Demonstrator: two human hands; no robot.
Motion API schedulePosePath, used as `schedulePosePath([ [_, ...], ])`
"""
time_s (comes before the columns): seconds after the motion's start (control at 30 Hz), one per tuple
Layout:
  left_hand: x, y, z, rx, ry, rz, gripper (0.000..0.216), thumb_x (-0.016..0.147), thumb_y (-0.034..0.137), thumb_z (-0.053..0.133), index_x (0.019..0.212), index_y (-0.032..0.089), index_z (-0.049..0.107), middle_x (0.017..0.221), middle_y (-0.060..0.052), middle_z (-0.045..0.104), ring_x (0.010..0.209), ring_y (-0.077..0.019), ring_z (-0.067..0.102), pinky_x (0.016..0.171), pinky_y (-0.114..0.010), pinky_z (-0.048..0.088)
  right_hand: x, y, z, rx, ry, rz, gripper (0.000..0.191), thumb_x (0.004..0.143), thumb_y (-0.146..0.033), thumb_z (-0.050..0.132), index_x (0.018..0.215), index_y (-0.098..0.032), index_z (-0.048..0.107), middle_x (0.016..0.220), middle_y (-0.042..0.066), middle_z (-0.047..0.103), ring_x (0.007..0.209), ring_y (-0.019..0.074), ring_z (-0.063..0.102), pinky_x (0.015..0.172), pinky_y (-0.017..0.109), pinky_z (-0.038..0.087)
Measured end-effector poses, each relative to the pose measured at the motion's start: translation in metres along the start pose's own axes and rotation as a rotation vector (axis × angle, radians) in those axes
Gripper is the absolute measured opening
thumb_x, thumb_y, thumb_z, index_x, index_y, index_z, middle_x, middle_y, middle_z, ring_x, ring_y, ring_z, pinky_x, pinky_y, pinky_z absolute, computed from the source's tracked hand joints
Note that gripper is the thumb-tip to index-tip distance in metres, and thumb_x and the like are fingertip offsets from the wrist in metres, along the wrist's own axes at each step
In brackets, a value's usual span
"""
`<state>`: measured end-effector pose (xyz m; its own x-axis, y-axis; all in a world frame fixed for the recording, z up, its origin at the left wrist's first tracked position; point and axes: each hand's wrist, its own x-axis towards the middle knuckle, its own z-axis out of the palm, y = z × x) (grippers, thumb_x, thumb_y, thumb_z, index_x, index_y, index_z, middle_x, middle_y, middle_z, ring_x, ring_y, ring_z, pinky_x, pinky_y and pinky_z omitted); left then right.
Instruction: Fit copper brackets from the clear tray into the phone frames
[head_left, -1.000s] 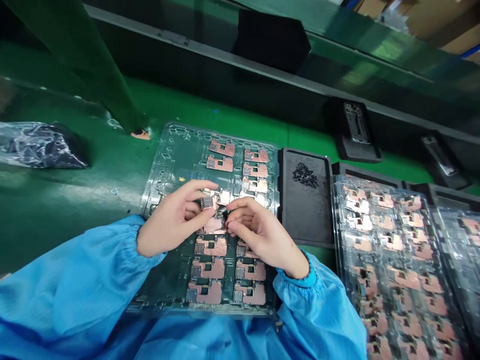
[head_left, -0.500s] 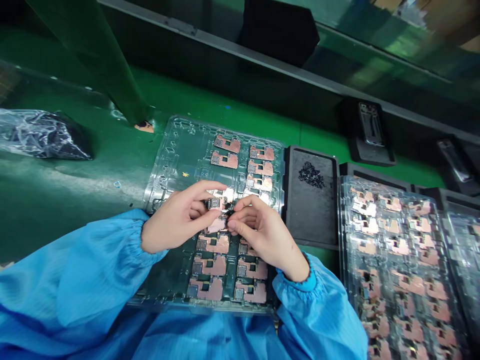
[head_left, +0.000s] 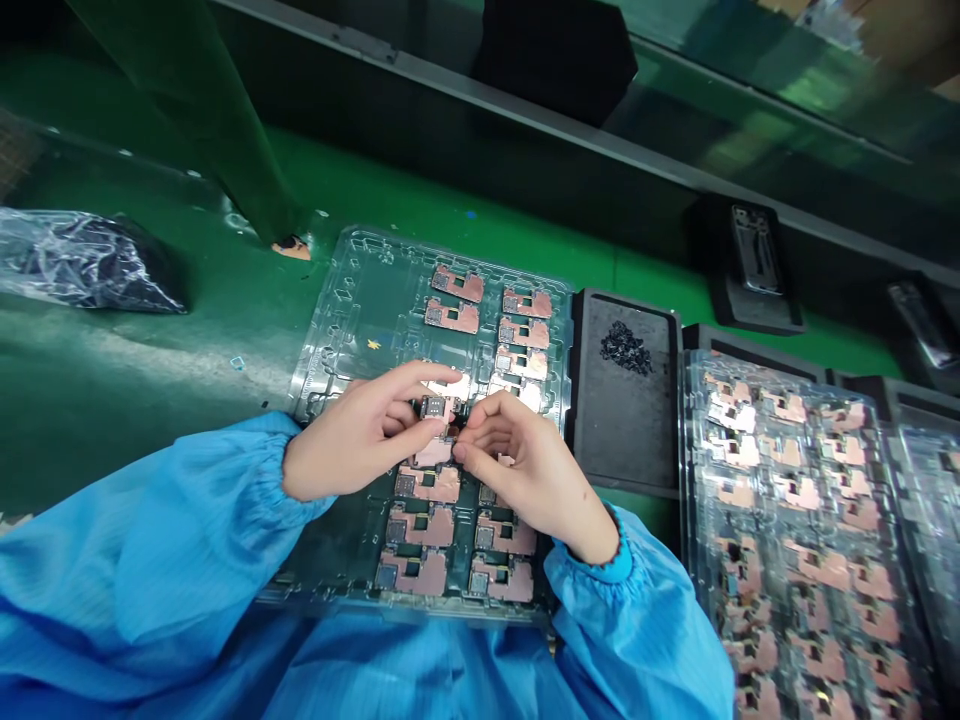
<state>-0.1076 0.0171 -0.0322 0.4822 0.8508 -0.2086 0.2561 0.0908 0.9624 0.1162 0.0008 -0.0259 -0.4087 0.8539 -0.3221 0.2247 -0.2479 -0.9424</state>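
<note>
My left hand (head_left: 352, 435) grips a phone circuit board (head_left: 434, 408) between thumb and fingers, above a clear plastic tray (head_left: 352, 290). The board has a metal card-slot part on its upper face. At its right edge, my right hand (head_left: 529, 460) has thumb and forefinger pinched together; whatever lies between the fingertips is too small to make out. Copper-coloured boards (head_left: 424, 525) lie in the tray's columns around both hands, and some of them are partly covered by the hands.
Right of the clear tray stands a dark grey tray (head_left: 626, 435) with a pile of small black parts (head_left: 626, 347). Another clear tray (head_left: 772, 510) of boards is farther right. A phone frame (head_left: 755, 250) rests behind. Left are a plastic bag (head_left: 90, 260) and a green post (head_left: 202, 130).
The view has shifted slightly. Both hands stay at the board, with the right fingertips still pinched at its edge.
</note>
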Motion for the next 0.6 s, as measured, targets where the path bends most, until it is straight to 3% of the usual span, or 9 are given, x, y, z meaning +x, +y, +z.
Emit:
schedulePosePath([
  [0.2,-0.0004,0.0028,-0.0035,-0.091,-0.039,-0.010,0.045,0.098,0.033,0.061,0.142,0.026,0.051,0.094,-0.004,0.070,0.068,-0.0156,0.070,0.059,-0.025,0.059,-0.0023,-0.0030,-0.0057,0.123,-0.109,0.050,0.020,0.092,-0.025,0.072,0.101,-0.023,0.054,0.093,0.002,0.068,0.080,0.0156,0.065,0.075,0.033,0.055],
  [0.6,-0.0014,0.0031,-0.0025,-0.151,-0.068,-0.025,0.042,0.098,0.028,0.064,0.138,0.026,0.055,0.085,-0.001,0.066,0.069,-0.0144,0.068,0.058,-0.022,0.056,-0.0024,-0.0036,0.0028,0.074,-0.077,0.002,0.021,0.091,-0.018,0.070,0.093,-0.024,0.049,0.088,-0.001,0.064,0.075,0.0130,0.060,0.071,0.029,0.053],
])
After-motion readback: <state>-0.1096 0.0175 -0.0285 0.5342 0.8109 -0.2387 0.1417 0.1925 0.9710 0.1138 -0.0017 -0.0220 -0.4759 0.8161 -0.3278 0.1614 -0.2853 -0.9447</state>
